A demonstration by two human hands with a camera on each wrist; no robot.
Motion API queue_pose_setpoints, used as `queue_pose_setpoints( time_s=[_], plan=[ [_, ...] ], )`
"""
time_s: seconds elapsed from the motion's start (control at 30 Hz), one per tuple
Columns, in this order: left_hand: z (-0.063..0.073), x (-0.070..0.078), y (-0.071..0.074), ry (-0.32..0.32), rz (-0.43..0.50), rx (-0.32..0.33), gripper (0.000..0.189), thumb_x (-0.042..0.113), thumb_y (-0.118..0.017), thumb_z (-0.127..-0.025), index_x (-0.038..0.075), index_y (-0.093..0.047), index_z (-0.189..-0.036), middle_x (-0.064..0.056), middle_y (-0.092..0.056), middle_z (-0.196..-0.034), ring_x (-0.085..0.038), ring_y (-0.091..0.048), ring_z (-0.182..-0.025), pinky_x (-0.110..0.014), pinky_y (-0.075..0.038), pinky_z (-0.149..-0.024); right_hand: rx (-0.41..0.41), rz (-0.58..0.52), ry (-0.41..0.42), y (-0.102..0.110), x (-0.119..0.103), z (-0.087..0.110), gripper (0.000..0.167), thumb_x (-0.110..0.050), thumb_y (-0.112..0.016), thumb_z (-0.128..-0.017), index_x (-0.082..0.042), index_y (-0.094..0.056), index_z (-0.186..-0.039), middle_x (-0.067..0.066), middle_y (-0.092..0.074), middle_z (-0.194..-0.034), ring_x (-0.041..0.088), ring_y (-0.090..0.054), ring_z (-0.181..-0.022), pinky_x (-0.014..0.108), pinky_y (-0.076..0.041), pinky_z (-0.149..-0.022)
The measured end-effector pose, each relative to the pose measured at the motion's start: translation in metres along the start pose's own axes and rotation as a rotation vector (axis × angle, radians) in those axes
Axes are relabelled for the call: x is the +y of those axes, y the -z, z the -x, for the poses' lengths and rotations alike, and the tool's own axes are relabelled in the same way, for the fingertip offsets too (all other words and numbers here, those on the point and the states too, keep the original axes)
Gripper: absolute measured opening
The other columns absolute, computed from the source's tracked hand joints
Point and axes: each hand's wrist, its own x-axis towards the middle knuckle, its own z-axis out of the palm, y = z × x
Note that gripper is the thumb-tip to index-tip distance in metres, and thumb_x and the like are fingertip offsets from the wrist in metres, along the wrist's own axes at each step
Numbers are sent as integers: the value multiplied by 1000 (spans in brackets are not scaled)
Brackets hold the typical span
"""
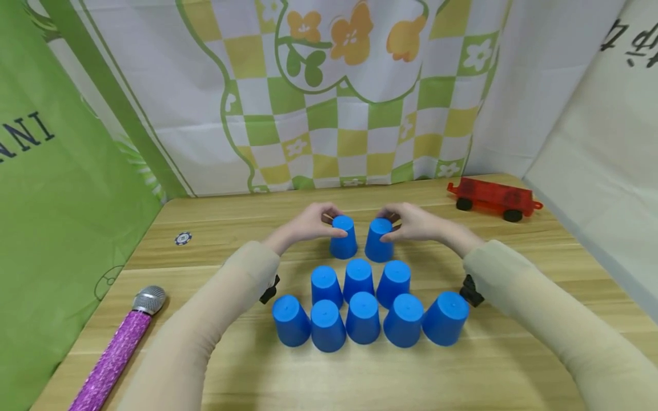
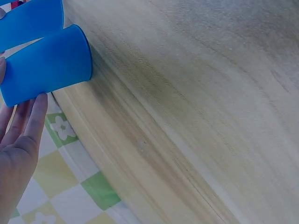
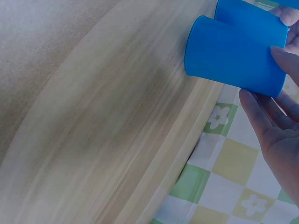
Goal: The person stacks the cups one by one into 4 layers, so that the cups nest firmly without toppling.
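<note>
Two upside-down blue cups stand side by side at the back of the group, a narrow gap between them. My left hand [image 1: 315,221] grips the left cup [image 1: 343,245] near its closed top, thumb on the near side and fingers behind. The right cup [image 1: 379,246] is held the same way by my right hand [image 1: 415,222]. In the left wrist view the fingers lie along one side of the held cup [image 2: 51,65]; the right wrist view shows thumb and fingers around the other cup [image 3: 233,56]. Both cups' open rims face the wooden table [image 1: 247,365].
Just nearer, three inverted cups [image 1: 358,279] form a row, with a longer front row of several cups [image 1: 363,319]. A purple glittery microphone [image 1: 118,348] and a poker chip [image 1: 183,238] lie at left. A red toy wagon [image 1: 493,197] stands back right, before a patterned curtain [image 1: 329,137].
</note>
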Motion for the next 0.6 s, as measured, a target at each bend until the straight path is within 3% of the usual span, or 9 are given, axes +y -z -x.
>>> queue_pose_setpoints(
  time_s=[0.6],
  plan=[
    [-4,2,-6,-11,19,-27,46,17,-72,-83,0,-54,-122,-15,-60,-119,-28,-60,-111,-32,-52,-93,-50,-20,25,0,-4,-8,48,-10,-72,-82,4,-52,-123,21,-59,-117,37,-58,-110,43,-55,-88]
  ],
)
